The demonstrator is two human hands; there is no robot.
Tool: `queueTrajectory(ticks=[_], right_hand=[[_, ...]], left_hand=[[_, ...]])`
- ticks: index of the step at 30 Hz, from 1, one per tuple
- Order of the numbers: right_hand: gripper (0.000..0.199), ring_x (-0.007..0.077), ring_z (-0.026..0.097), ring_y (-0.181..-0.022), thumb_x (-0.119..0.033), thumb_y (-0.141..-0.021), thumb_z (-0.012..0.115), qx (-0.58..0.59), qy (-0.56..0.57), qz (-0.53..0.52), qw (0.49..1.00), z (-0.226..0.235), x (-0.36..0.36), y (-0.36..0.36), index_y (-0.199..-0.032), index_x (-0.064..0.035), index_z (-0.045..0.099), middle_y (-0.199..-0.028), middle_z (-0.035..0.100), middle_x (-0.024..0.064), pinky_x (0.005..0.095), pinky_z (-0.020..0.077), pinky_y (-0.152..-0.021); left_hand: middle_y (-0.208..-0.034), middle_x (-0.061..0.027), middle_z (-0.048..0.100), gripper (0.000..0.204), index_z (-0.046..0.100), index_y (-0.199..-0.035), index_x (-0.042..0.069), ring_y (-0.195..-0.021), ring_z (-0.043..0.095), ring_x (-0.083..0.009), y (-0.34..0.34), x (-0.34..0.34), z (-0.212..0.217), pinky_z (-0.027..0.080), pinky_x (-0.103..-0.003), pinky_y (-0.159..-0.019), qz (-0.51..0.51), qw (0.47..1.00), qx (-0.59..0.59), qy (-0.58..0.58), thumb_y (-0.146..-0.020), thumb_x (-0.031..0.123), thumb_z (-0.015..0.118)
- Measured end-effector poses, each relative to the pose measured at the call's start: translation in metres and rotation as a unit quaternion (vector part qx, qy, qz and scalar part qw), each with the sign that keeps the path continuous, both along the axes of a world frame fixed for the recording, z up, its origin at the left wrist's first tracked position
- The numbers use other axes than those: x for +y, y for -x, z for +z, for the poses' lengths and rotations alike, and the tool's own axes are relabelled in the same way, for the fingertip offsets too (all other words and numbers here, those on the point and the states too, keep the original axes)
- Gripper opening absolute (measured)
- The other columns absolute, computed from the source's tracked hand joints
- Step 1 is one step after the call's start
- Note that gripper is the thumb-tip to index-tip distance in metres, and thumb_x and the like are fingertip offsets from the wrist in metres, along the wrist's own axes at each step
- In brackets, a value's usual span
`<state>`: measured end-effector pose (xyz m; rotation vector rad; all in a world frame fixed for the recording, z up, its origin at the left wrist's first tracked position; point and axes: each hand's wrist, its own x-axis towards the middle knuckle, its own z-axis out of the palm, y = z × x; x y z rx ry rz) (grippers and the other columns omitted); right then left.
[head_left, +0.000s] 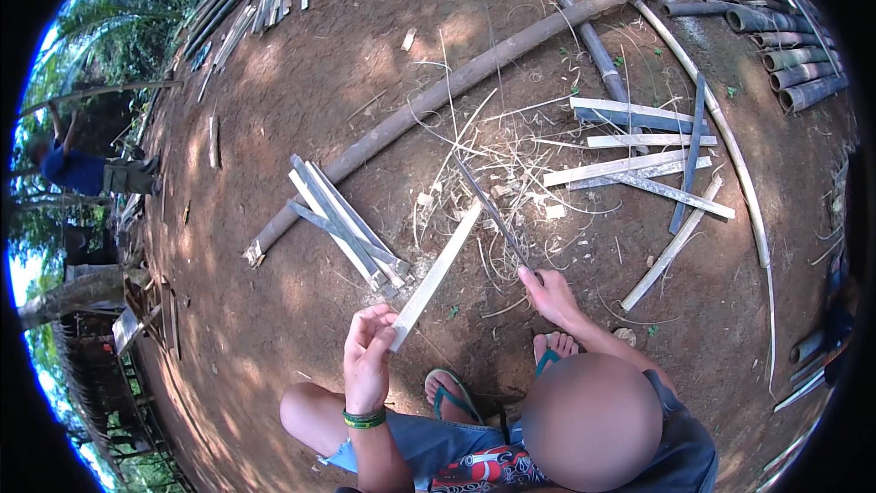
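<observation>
In my left hand (368, 351), closed between thumb and fingers, is the near end of a pale split bamboo strip (438, 276). The strip slants up and away to the right. My right hand (551, 298) grips the handle of a long dark-bladed knife (493, 213), probably a machete. Its blade points away and to the left, passing close to the strip's far end; I cannot tell whether they touch. Beyond them, thin curly shavings (511, 173) lie heaped on the dirt. A small stack of split strips (342, 219) rests just ahead of my left hand.
A long pole (456, 82) lies diagonally across the ground. More split strips (639, 160) are spread at the right, near a long curved bamboo piece (730, 141). Cut bamboo tubes (803, 59) are stacked far right. Another person in blue (78, 164) stands at far left.
</observation>
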<state>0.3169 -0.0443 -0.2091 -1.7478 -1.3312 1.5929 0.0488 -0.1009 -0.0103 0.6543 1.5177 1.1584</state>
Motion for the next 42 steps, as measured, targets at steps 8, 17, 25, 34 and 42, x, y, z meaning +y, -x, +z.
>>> queueTrajectory(ticks=[8,17,25,34,42], right_hand=[[0.057,0.0296,0.055,-0.055,-0.049,-0.094,0.063,-0.017,-0.082,0.024,0.996,0.017,0.002,0.004,-0.072,0.0035,0.06,-0.057,0.054,0.0165,0.0445,0.0442,-0.058],[0.051,0.0337,0.057,-0.053,-0.044,-0.092,0.068,-0.021,-0.088,0.065,0.994,0.048,-0.016,-0.012,-0.072,0.0028,0.061,-0.056,0.056,0.0182,0.0452,0.0455,-0.056],[0.062,0.0313,0.06,-0.06,-0.054,-0.095,0.06,-0.004,-0.053,0.032,0.998,0.013,0.004,0.016,-0.072,0.004,0.061,-0.058,0.057,0.0175,0.0456,0.0468,-0.062],[0.055,0.0294,0.057,-0.056,-0.045,-0.102,0.051,0.078,-0.125,-0.04,0.988,0.061,0.043,0.022,-0.078,0.0035,0.06,-0.056,0.055,0.0148,0.0465,0.0452,-0.059],[0.061,0.0214,0.059,-0.054,-0.052,-0.103,0.044,-0.056,0.051,0.053,0.996,-0.037,0.025,0.011,-0.07,-0.0011,0.055,-0.054,0.054,0.0111,0.0407,0.0459,-0.052]], left_hand=[[-0.107,-0.0106,0.066,0.068,0.042,-0.146,0.004,-0.082,0.063,-0.0155,-0.011,-0.015,-0.023,0.051,-0.024,-0.072,-0.081,0.968,-0.173,0.164,-0.081,-0.012,0.051],[-0.116,-0.0186,0.062,0.072,0.041,-0.144,-0.009,-0.093,0.063,-0.0235,-0.061,-0.009,0.004,0.054,-0.032,-0.087,0.11,0.918,-0.38,0.005,-0.073,-0.001,0.053],[-0.076,-0.0042,0.06,0.008,0.067,-0.094,-0.002,-0.065,0.05,-0.0112,-0.042,0.067,-0.022,0.038,-0.024,-0.06,0.015,0.824,0.487,-0.29,-0.094,0.006,0.068],[-0.068,-0.0096,0.066,0.006,0.068,-0.089,-0.002,-0.055,0.062,-0.0162,-0.067,0.126,-0.041,0.045,-0.03,-0.051,0.076,0.748,0.552,-0.36,-0.093,0.004,0.069],[-0.07,-0.0123,0.065,0.009,0.066,-0.089,-0.004,-0.056,0.063,-0.0205,-0.087,0.142,-0.038,0.044,-0.032,-0.051,0.082,0.778,0.516,-0.348,-0.093,0.003,0.069]])
